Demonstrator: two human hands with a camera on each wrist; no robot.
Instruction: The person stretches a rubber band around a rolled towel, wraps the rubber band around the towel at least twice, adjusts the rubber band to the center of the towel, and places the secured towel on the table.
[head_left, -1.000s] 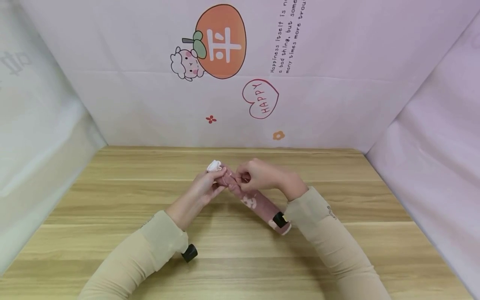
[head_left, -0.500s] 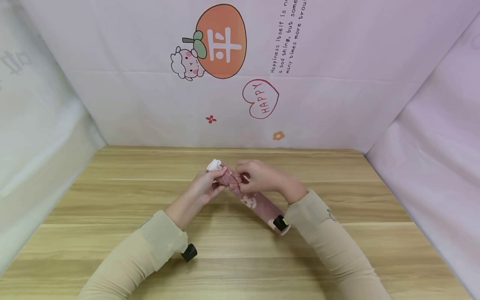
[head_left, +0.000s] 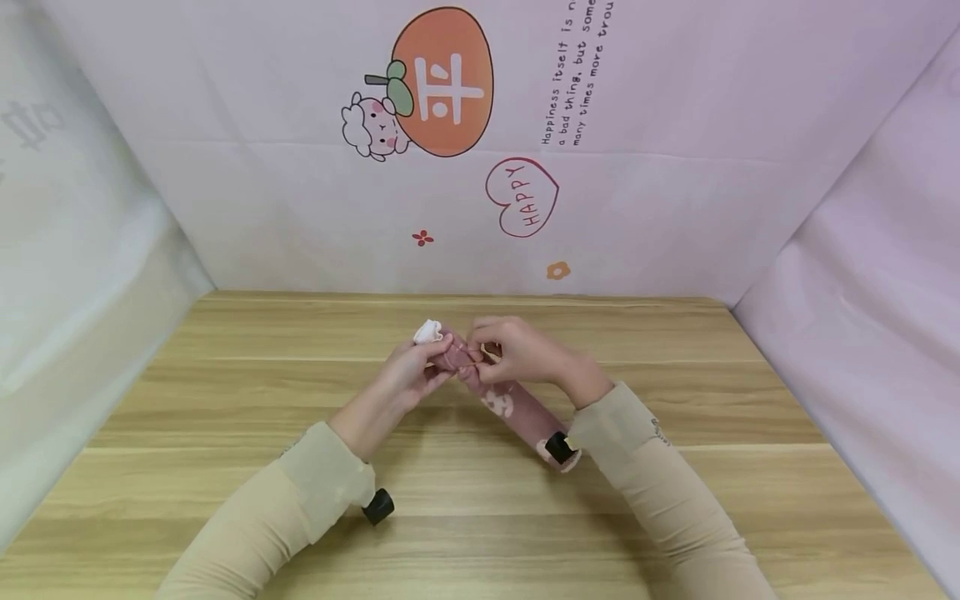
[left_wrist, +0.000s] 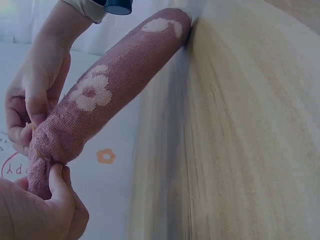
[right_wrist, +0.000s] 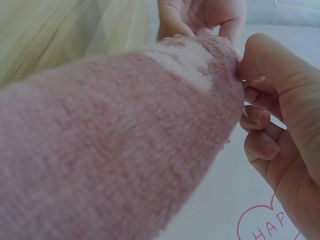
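A pink towel with white flower patterns is rolled into a long tube, slanting over the wooden table in the head view. My left hand grips its narrowed far end, thumb on top, where a white tip pokes out. Just beyond those fingers the towel bunches into a gathered neck, as the left wrist view shows. There my right hand pinches a thin yellowish rubber band between thumb and fingertips. The wide end of the roll slopes down to the tabletop. Fingers partly hide the band.
The light wood table spreads around both arms. White cloth printed with cartoons hangs behind it, and plain white cloth hangs at the sides. Small black wrist cameras sit at the sleeve cuffs.
My right fingers drew the band out from the towel's neck half a second ago, then shifted slightly at the neck. My left hand and the towel stay nearly in place.
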